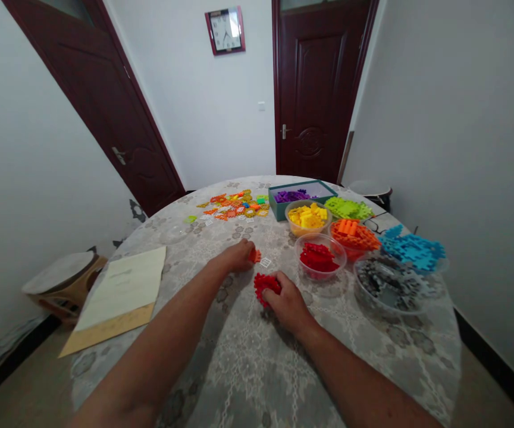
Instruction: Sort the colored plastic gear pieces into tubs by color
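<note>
My right hand (289,303) is closed on red interlocking plastic pieces (266,288), held just over the cloth near the table's middle. Farther off and to the left, my left hand (238,255) has its fingers curled around an orange plastic piece (256,255), of which only the right part shows. Beside that piece lies a small white grid-like piece (266,262). Right of my hands stands a clear bowl of red pieces (318,259). Most of the left fingers are hidden behind the back of the hand.
Bowls of yellow (307,216), orange (354,236), blue (413,248) and grey pieces (388,282) crowd the right side, with green pieces (348,208) behind. A green box (279,208) holds purple pieces. Mixed pieces (234,205) lie at the back; a paper folder (121,291) lies left.
</note>
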`<state>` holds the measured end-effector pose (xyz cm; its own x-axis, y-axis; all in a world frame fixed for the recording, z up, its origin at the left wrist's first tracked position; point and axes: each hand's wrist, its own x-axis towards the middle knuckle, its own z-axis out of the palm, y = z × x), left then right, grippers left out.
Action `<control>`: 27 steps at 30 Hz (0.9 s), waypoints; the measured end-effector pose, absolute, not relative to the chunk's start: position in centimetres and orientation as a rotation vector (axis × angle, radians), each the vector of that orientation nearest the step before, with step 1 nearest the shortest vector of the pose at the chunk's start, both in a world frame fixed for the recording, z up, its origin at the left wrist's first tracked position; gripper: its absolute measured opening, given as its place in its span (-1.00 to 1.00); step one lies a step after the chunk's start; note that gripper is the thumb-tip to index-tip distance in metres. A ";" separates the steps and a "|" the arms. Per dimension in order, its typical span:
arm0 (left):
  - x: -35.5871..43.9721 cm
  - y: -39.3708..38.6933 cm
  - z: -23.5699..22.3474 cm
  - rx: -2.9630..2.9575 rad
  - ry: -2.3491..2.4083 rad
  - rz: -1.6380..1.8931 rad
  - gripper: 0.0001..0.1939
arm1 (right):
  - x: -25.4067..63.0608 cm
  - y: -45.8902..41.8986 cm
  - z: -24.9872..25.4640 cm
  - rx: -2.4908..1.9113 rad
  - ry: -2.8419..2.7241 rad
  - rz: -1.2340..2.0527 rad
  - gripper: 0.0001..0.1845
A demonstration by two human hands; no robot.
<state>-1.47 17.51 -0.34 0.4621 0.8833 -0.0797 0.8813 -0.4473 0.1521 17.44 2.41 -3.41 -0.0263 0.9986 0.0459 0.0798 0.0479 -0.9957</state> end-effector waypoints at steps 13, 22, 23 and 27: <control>-0.9 4.2 -1.5 2.562 1.448 0.735 -0.54 | 17.5 2.9 -4.0 -1.138 -1.072 1.369 -0.77; -1.4 2.9 -1.1 2.551 1.166 0.777 -0.37 | 18.0 2.3 -3.0 -1.160 -1.199 1.290 -0.82; -1.7 3.4 -1.1 2.520 1.148 0.776 -0.35 | 18.0 2.4 -3.0 -1.188 -1.181 1.220 -0.83; -2.2 6.8 -1.0 2.414 1.303 0.873 -0.58 | 17.9 2.5 -3.0 -1.302 -1.182 0.987 -0.85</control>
<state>-2.16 6.76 -0.99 0.4164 0.8248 0.3826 0.6672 -0.5630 0.4876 17.95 2.50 -3.05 0.1653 0.9832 0.0771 0.0999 0.0610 -0.9931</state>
